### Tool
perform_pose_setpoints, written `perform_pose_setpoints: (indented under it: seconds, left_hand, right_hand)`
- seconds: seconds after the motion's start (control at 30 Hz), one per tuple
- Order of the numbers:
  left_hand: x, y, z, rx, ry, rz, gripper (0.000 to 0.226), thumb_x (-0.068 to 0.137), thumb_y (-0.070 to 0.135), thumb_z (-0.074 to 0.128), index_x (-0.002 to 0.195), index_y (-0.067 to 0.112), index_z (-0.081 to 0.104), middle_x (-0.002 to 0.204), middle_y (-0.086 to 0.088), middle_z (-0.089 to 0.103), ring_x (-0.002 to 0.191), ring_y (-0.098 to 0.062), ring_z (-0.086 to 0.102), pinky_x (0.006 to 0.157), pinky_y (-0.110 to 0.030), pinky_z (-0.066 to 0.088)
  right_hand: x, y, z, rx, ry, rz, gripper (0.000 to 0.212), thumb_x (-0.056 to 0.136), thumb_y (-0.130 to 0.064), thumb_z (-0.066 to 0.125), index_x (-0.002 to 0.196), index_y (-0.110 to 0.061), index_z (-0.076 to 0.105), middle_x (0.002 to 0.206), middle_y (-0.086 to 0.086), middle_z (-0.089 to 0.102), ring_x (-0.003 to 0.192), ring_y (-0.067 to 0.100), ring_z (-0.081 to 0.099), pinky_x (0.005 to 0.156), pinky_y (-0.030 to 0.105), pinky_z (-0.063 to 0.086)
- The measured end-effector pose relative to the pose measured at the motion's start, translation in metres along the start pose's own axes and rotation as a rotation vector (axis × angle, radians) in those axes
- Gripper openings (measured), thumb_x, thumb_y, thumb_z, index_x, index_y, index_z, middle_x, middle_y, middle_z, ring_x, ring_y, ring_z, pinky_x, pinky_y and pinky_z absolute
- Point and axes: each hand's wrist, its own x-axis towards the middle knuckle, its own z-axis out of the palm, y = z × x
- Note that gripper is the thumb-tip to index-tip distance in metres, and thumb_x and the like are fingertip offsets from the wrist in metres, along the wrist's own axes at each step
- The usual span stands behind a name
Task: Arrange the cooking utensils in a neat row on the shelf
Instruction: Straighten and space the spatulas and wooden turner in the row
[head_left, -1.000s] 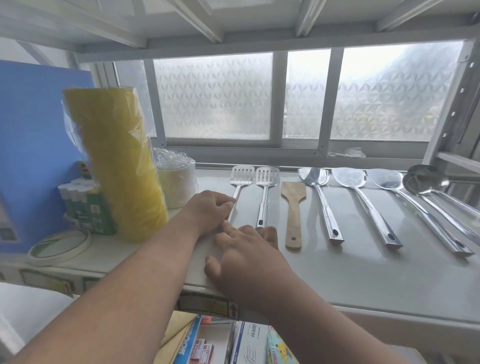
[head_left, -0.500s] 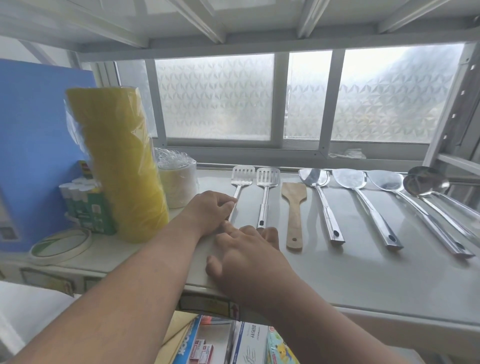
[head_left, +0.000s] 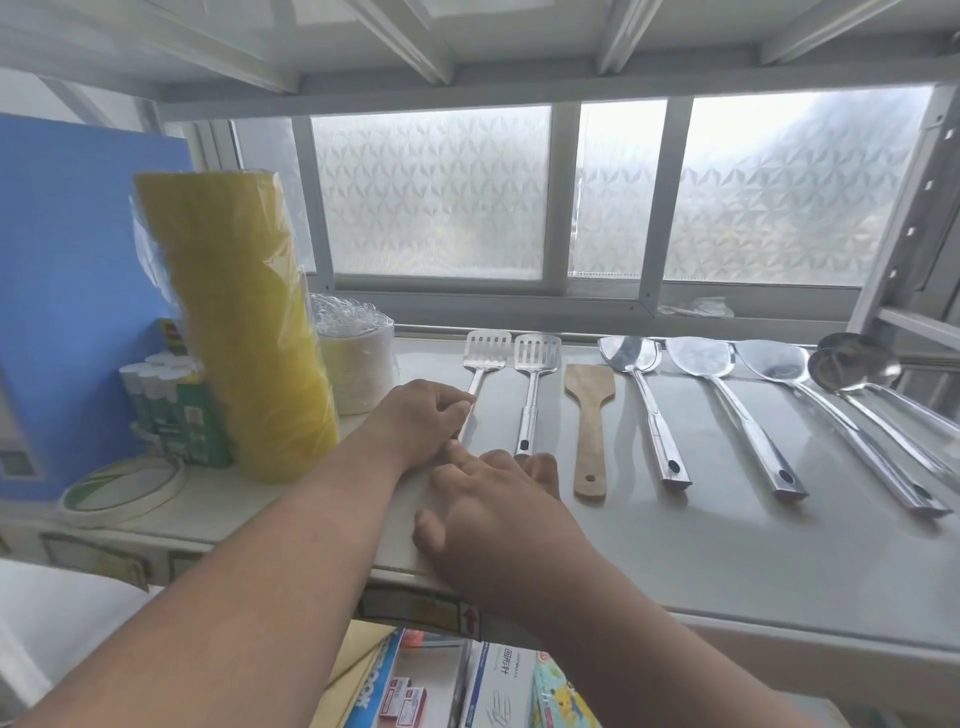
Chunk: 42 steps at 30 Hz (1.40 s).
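Several utensils lie side by side on the grey shelf (head_left: 675, 561), handles toward me. From the left: a slotted steel spatula (head_left: 485, 353), a second slotted spatula (head_left: 535, 358), a wooden spatula (head_left: 591, 415), three steel turners (head_left: 631, 358) (head_left: 701, 358) (head_left: 774, 361) and two ladles (head_left: 852, 366). My left hand (head_left: 421, 421) pinches the handle of the leftmost slotted spatula. My right hand (head_left: 493, 514) rests flat on the shelf, fingers spread, its fingertips at the ends of the two slotted spatulas' handles.
Left of the utensils stand a tall yellow wrapped stack (head_left: 239, 332), a white roll in plastic (head_left: 358, 364), a green box of white tubes (head_left: 176, 410), a tape roll (head_left: 122, 488) and a blue board (head_left: 78, 270). Books sit on the shelf below (head_left: 498, 686). A frosted window is behind.
Hardly anything has moved. Both hands stay at the slotted spatulas' handles; the view has shifted very slightly.
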Motion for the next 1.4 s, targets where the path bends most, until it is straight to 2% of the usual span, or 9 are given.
perform_pose_setpoints:
  seconds: [0.23,0.87,1.0,1.2,1.4]
  left_hand:
    - [-0.0009,0.0012,0.0005,0.013,0.003,0.004,0.029,0.103,0.036,0.060,0.126,0.036,0.078,0.112,0.013,0.079,0.106,-0.011,0.070,0.098,-0.028,0.052]
    - [-0.0027,0.0041,0.0002,0.023,0.018,0.000,0.029,0.103,0.035,0.060,0.125,0.036,0.079,0.114,0.012,0.079,0.103,-0.010,0.069,0.098,-0.027,0.052]
    - [-0.0035,0.0046,-0.0002,0.029,0.018,0.004,0.030,0.103,0.036,0.060,0.126,0.035,0.079,0.114,0.012,0.079,0.102,-0.010,0.069,0.093,-0.025,0.051]
    - [-0.0062,0.0054,-0.0019,0.032,0.019,0.016,0.030,0.104,0.035,0.058,0.125,0.035,0.079,0.112,0.011,0.080,0.109,-0.010,0.068,0.099,-0.027,0.051]
    - [-0.0071,0.0070,-0.0025,0.031,0.014,0.014,0.030,0.105,0.034,0.058,0.126,0.035,0.079,0.111,0.010,0.080,0.110,-0.010,0.068,0.101,-0.028,0.051]
  right_hand:
    - [0.0003,0.0003,0.0008,-0.019,0.007,-0.001,0.047,0.099,-0.046,0.033,0.130,-0.019,0.055,0.164,0.001,0.035,0.128,0.027,0.042,0.105,0.059,0.023]
    - [-0.0006,0.0006,0.0002,-0.005,0.012,-0.002,0.045,0.098,-0.045,0.032,0.126,-0.020,0.056,0.156,0.002,0.043,0.122,0.026,0.045,0.104,0.058,0.024]
    - [-0.0010,0.0000,0.0003,0.010,0.012,-0.004,0.045,0.098,-0.045,0.031,0.127,-0.020,0.056,0.158,0.002,0.043,0.123,0.025,0.045,0.105,0.059,0.024]
    - [0.0004,-0.0004,-0.0001,0.002,0.006,0.006,0.046,0.099,-0.044,0.034,0.130,-0.020,0.056,0.162,0.002,0.039,0.130,0.026,0.043,0.107,0.058,0.022]
    - [0.0003,0.0004,0.0003,-0.016,0.019,0.000,0.045,0.099,-0.044,0.033,0.127,-0.020,0.057,0.159,0.002,0.042,0.125,0.026,0.045,0.104,0.056,0.024]
